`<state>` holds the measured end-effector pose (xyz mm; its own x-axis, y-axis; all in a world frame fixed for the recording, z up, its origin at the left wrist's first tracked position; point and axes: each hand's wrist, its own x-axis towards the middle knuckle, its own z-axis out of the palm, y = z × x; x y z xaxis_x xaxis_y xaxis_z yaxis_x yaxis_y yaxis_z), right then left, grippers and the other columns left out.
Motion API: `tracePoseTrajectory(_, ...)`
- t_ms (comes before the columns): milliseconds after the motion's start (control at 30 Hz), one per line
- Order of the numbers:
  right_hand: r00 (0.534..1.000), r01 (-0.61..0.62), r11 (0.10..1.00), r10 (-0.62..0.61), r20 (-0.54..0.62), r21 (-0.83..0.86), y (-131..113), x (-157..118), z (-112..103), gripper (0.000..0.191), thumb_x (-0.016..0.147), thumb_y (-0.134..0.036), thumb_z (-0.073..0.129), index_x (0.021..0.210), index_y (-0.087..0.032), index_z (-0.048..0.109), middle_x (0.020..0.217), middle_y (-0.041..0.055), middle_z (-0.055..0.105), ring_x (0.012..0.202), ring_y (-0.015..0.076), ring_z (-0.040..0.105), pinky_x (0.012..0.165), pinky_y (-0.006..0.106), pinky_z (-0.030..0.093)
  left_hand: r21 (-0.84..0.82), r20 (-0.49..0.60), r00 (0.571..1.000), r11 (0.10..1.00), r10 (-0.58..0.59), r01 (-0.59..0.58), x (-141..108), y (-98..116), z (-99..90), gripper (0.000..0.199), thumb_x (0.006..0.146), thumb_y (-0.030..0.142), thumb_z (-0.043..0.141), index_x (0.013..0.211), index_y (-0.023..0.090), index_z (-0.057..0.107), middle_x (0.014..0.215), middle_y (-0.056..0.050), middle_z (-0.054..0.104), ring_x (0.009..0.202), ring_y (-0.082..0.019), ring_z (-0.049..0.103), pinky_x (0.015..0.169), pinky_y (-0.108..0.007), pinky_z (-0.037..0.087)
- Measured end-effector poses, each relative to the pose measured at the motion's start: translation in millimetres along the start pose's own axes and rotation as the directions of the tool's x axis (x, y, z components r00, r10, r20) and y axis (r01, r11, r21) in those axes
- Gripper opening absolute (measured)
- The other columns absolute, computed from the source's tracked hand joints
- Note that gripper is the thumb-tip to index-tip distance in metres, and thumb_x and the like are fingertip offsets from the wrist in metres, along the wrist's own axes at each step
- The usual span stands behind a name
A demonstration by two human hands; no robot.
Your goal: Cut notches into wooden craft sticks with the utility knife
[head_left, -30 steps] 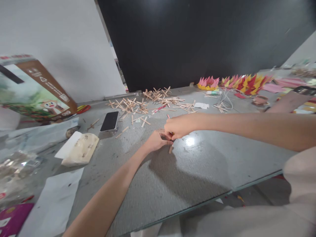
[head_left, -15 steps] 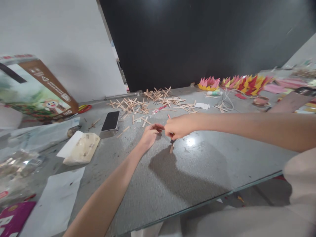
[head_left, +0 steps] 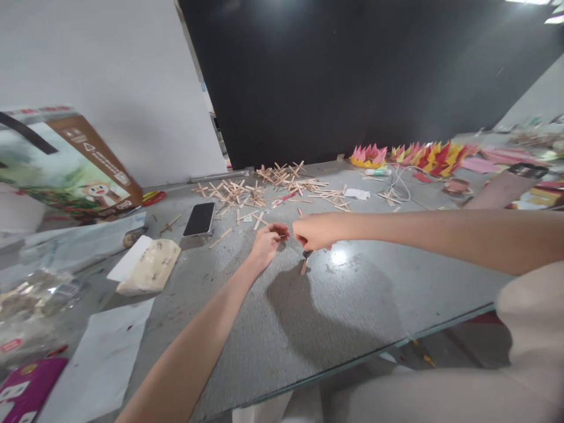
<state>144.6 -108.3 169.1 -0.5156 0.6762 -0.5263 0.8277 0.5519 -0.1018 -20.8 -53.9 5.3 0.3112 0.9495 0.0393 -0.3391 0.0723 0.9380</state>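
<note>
My left hand (head_left: 267, 242) rests on the grey table with its fingers curled and thumb drawn in; whatever is between them is too small to make out. Just to the right, my right hand (head_left: 316, 231) is closed around a slim object whose dark end (head_left: 307, 254) shows below the fist. A small reddish tip (head_left: 299, 211) pokes out beyond the knuckles, perhaps part of the same object. Beneath the dark end lies a short wooden craft stick (head_left: 304, 267). Beyond both hands spreads a pile of wooden sticks (head_left: 238, 191), many joined as crosses.
A phone (head_left: 200, 219) and a cream packet (head_left: 152, 267) lie left of my hands. A printed carton (head_left: 74, 164) stands at far left, near scissors (head_left: 153, 198). Pink, yellow and red paper crowns (head_left: 369, 156), a white cable (head_left: 403, 185) and a tumbler (head_left: 506, 185) are at right.
My hands have drawn slightly apart, opening a small gap between the left fingers and the right fist. The view has shifted a little; the stick under the dark end stays put.
</note>
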Motion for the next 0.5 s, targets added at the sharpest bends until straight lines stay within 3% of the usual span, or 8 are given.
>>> tracePoseTrajectory(167,1.000,0.000,1.000,-0.001,0.014,0.018,2.2,2.6,-0.9,0.009,0.083,-0.011,0.063,0.084,-0.015,0.071,0.053,-0.0022,0.059,0.049,0.0148,0.057,0.059,0.028,0.038,0.129,0.021,0.999,0.991,0.046,-0.048,1.9,-9.5,-1.1,0.034,0.053,0.012,0.054,0.083,0.016,0.070,0.080,-0.005,0.073,0.078,-0.017,0.067,0.078,-0.029,0.052)
tracePoseTrajectory(267,0.988,0.152,0.985,-0.152,0.006,-0.088,7.5,5.1,-2.9,0.011,0.082,-0.009,0.065,0.083,-0.016,0.074,0.058,-0.0023,0.059,0.053,0.0136,0.052,0.063,0.029,0.036,0.234,0.066,0.995,0.968,0.077,-0.091,0.9,-13.1,-0.9,0.036,0.057,0.012,0.054,0.087,0.017,0.072,0.085,-0.004,0.075,0.082,-0.018,0.067,0.081,-0.031,0.052)
tracePoseTrajectory(367,0.954,0.296,0.934,-0.299,0.019,-0.200,13.5,9.7,-3.3,0.012,0.083,-0.008,0.067,0.083,-0.016,0.076,0.060,-0.0027,0.057,0.055,0.0120,0.046,0.066,0.030,0.034,0.341,0.169,0.981,0.929,0.091,-0.144,-1.5,-13.4,2.4,0.033,0.061,0.009,0.054,0.085,0.018,0.075,0.089,-0.004,0.077,0.090,-0.021,0.068,0.091,-0.034,0.052)
tracePoseTrajectory(500,0.954,0.295,0.937,-0.299,0.008,-0.188,19.9,13.6,-0.4,0.012,0.085,-0.011,0.066,0.086,-0.016,0.077,0.064,-0.0020,0.058,0.056,0.0116,0.046,0.063,0.029,0.032,0.471,0.356,0.928,0.838,0.107,-0.277,-6.0,-14.5,10.4,0.032,0.062,0.002,0.059,0.077,0.023,0.078,0.103,-0.004,0.079,0.113,-0.027,0.064,0.111,-0.039,0.043)
